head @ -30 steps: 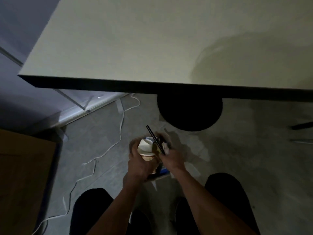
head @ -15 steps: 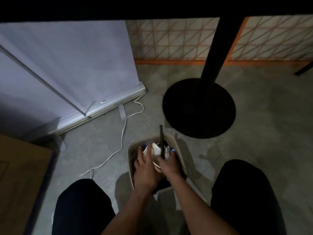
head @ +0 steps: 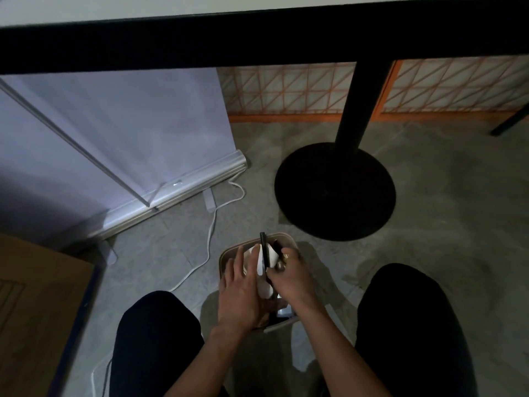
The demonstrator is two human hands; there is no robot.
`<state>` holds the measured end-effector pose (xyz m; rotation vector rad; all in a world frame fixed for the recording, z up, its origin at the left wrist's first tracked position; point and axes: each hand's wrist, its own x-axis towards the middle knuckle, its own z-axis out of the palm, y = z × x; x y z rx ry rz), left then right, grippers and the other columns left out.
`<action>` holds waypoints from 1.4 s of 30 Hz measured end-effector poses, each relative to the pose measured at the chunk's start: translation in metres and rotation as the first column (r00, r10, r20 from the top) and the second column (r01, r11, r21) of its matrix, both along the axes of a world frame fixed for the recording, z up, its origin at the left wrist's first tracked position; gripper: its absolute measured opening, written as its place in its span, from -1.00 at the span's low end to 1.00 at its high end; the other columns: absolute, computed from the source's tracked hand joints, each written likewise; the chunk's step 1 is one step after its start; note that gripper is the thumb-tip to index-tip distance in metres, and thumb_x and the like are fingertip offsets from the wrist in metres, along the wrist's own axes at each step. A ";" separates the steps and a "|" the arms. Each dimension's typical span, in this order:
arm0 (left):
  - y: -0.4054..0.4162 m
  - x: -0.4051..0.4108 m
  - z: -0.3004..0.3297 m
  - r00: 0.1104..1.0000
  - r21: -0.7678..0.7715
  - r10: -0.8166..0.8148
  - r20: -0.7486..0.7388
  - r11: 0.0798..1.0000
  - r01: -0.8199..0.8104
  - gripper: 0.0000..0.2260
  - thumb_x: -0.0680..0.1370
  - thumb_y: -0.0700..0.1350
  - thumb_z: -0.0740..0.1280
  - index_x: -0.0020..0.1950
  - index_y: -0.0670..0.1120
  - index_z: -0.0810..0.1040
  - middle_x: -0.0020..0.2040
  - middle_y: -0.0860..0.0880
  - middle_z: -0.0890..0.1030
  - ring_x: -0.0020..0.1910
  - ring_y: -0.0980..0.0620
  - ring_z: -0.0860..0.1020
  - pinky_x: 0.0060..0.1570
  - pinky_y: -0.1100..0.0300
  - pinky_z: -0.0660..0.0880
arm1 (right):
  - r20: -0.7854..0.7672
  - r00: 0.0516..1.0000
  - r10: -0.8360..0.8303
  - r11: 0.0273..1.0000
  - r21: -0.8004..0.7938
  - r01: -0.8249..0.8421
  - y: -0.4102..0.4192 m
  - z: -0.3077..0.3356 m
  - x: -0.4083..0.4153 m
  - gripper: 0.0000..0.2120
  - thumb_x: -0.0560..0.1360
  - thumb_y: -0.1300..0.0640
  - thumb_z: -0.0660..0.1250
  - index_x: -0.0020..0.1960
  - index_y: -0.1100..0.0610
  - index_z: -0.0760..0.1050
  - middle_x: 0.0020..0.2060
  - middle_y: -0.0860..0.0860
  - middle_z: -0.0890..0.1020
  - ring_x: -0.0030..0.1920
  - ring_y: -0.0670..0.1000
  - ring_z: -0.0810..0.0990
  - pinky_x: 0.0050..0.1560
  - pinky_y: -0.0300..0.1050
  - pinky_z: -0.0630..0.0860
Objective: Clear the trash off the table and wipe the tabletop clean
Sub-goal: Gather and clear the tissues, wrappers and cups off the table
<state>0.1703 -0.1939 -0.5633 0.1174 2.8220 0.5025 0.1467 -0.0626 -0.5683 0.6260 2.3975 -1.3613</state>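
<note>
A bin (head: 229, 251) on the floor between the knees is filled with white trash (head: 261, 263). The trash is pressed down by the left hand (head: 240, 290), its fingers straight. A black stick (head: 264, 251) is pinched upright by the right hand (head: 289, 277). The tabletop (head: 86, 7) lies above.

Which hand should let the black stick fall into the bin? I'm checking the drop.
Right. The right hand already pinches the black stick over the bin; the left hand lies flat on white trash.
</note>
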 end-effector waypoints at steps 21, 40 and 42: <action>-0.010 0.052 0.279 0.958 0.225 0.052 0.282 0.967 -0.119 -0.21 0.36 0.32 0.34 0.54 0.11 0.25 0.45 0.07 0.42 0.45 -0.01 0.34 0.33 0.22 0.23 | 0.052 0.997 0.049 0.994 0.097 -0.054 0.034 0.285 0.031 -0.97 0.45 0.10 0.45 -0.12 0.02 0.66 -0.13 -0.02 0.72 -0.09 0.00 0.66 0.03 -0.09 0.56; -0.034 0.050 0.371 0.877 0.243 0.185 0.444 0.917 -0.317 -0.29 0.52 0.08 0.44 0.59 0.08 0.19 0.47 -0.04 0.35 0.47 -0.12 0.25 0.30 0.00 0.38 | 0.185 0.977 -0.107 0.986 -0.109 0.128 0.006 0.272 0.009 -0.86 0.26 -0.03 0.48 -0.34 -0.31 0.64 -0.22 0.02 0.74 -0.13 0.10 0.72 0.04 0.17 0.64; -0.034 0.036 0.353 0.872 0.232 0.187 0.453 0.920 -0.317 -0.29 0.52 0.07 0.44 0.59 0.07 0.20 0.45 -0.07 0.37 0.45 -0.15 0.28 0.30 -0.01 0.37 | 0.217 0.970 -0.112 0.986 -0.100 0.137 0.000 0.274 0.007 -0.82 0.37 0.11 0.50 -0.33 -0.16 0.64 -0.18 0.08 0.74 -0.14 0.14 0.72 0.03 0.17 0.65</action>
